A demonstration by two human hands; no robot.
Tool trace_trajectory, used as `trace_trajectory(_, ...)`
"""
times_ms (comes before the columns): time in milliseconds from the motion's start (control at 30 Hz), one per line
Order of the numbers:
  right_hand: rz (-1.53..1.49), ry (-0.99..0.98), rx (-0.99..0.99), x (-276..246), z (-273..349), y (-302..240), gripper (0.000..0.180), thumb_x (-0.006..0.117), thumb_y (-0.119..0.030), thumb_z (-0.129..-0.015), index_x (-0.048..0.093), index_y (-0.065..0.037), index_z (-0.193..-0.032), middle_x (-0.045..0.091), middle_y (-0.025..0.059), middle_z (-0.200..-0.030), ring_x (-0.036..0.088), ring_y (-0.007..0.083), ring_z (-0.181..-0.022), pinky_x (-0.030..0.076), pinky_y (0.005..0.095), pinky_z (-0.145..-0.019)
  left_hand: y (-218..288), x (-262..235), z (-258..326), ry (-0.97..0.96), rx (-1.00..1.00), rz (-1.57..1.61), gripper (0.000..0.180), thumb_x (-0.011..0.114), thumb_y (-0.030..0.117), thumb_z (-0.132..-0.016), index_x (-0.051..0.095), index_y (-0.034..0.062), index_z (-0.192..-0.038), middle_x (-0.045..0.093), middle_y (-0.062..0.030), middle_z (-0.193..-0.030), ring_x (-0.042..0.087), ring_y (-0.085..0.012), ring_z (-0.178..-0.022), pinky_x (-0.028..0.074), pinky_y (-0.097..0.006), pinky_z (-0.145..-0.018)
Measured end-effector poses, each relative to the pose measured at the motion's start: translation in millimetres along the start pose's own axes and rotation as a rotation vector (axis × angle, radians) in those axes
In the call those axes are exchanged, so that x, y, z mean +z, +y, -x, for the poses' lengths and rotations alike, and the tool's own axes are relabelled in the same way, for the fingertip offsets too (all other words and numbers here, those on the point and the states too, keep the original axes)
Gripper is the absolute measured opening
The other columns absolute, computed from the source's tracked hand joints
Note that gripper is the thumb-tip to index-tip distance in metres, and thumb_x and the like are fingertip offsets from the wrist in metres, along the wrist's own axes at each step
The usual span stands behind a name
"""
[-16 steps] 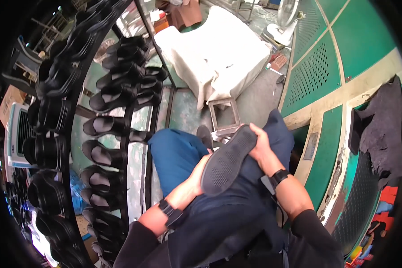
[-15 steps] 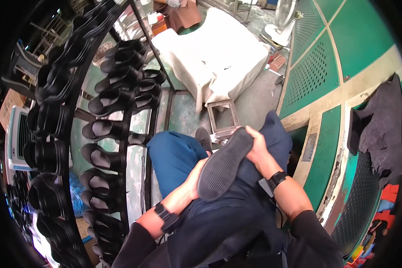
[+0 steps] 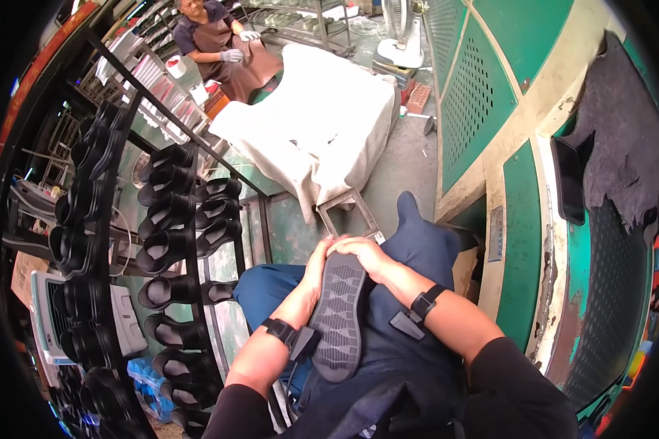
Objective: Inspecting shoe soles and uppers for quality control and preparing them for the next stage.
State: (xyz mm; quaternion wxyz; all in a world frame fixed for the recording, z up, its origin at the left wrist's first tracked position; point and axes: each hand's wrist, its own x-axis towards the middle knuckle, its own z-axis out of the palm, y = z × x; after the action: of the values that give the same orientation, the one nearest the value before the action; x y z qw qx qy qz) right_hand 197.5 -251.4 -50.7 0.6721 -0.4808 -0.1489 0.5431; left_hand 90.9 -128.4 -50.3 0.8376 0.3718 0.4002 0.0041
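**Shoe sole gripped over the lap**

The person sits holding a dark shoe sole (image 3: 338, 316), tread up, across their blue-trousered lap. The left hand (image 3: 316, 269) clasps its left edge near the toe; the right hand (image 3: 365, 254) curls over the toe end. Beside them stands a black rack (image 3: 170, 219) full of dark shoes.

a dark grey shoe sole (image 3: 338, 311) with a ridged grid tread is being shown over blue trousers (image 3: 410, 256); black soles (image 3: 179, 212) are being displayed on a black rack (image 3: 190, 271), beside green perforated panels (image 3: 465, 95).
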Motion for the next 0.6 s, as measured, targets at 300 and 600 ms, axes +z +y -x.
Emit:
trace_trajectory(300, 0.140, 0.029, -0.076, 30.7, 3.5, 13.5, 0.039, 0.056, -0.029, -0.100, 0.074, 0.005, -0.098, 0.074, 0.0063, -0.095, 0.066, 0.0126, -0.092, 0.049, 0.0280, -0.086, -12.6, -10.5, 15.5, 0.037, -0.112, 0.282, 0.031, 0.065, 0.038, -0.091, 0.067, 0.0075, -0.094, 0.069, -0.0110, -0.083, 0.068, -0.0239, -0.069, 0.058, -0.035, -0.065)
trace_trajectory(600, 0.275, 0.092, -0.152, 49.2, 24.6, 3.6, 0.027, 0.058, -0.019, -0.099, 0.072, 0.002, -0.107, 0.072, 0.0045, -0.100, 0.064, 0.0100, -0.095, 0.048, 0.0261, -0.087, -13.3, -7.1, 39.6, -0.028, 0.026, 0.218, 0.036, 0.058, 0.035, -0.097, 0.066, 0.0040, -0.114, 0.070, -0.0099, -0.099, 0.069, -0.0205, -0.088, 0.056, -0.031, -0.079)
